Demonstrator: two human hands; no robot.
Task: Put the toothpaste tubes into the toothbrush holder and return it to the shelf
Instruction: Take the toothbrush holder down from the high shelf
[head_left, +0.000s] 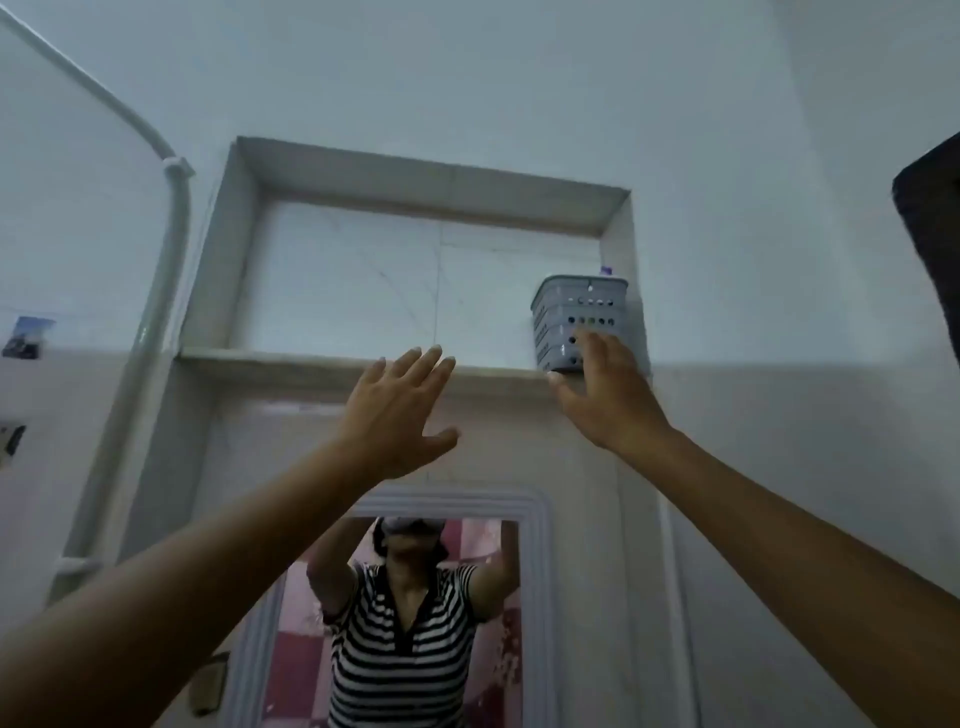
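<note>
A grey perforated toothbrush holder (576, 317) stands upright at the right end of the high marble shelf (291, 359), inside a wall niche. A small purple tip (606, 270) pokes above its rim; the tubes themselves are hidden inside. My right hand (608, 395) is raised in front of the holder's lower front, fingers spread, fingertips at or just before its wall; it grips nothing. My left hand (397, 410) is raised below the shelf edge to the left of the holder, fingers apart and empty.
A mirror (400, 623) below the shelf reflects a person in a striped shirt with both arms up. A white pipe (176, 234) runs down the wall at left. A dark object (930, 249) hangs at the right edge. Small pictures (28, 338) stick to the left wall.
</note>
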